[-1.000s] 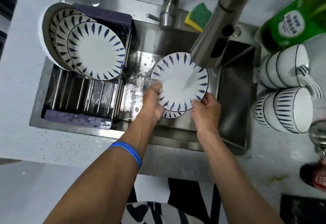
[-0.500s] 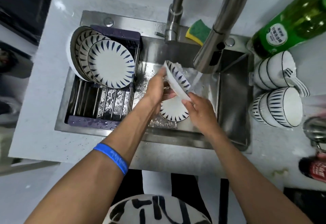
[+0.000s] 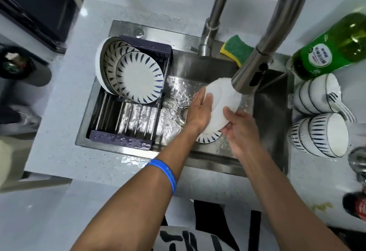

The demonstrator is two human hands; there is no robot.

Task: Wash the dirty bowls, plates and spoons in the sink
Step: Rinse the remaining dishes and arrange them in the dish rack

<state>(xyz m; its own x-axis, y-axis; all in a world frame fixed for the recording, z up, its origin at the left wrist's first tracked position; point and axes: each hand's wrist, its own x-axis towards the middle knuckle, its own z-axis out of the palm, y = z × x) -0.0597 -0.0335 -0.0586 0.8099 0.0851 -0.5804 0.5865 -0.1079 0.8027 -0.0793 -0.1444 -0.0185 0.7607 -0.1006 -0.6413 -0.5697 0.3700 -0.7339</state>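
Note:
I hold a white plate (image 3: 221,100) over the steel sink (image 3: 271,124), its plain underside turned up under the running faucet head (image 3: 247,76). My left hand (image 3: 198,110) lies flat against the plate's left side with fingers stretched out. My right hand (image 3: 239,130) grips the plate's lower right rim. A second plate (image 3: 208,138) with blue dashes lies on the sink floor beneath, mostly hidden. Three washed plates (image 3: 138,76) lean in the drying rack (image 3: 122,124) on the sink's left half.
Two stacks of blue-striped bowls (image 3: 320,134) lie on their sides on the counter to the right, with spoon handles (image 3: 340,104) poking out. A green soap bottle (image 3: 332,47) and a yellow-green sponge (image 3: 237,48) sit behind the sink. Water puddles on the front counter edge (image 3: 132,159).
The plate has been flipped from patterned face up, through on edge, to white underside up. My left hand now lies flat on it. The view has shifted so the sink sits further right.

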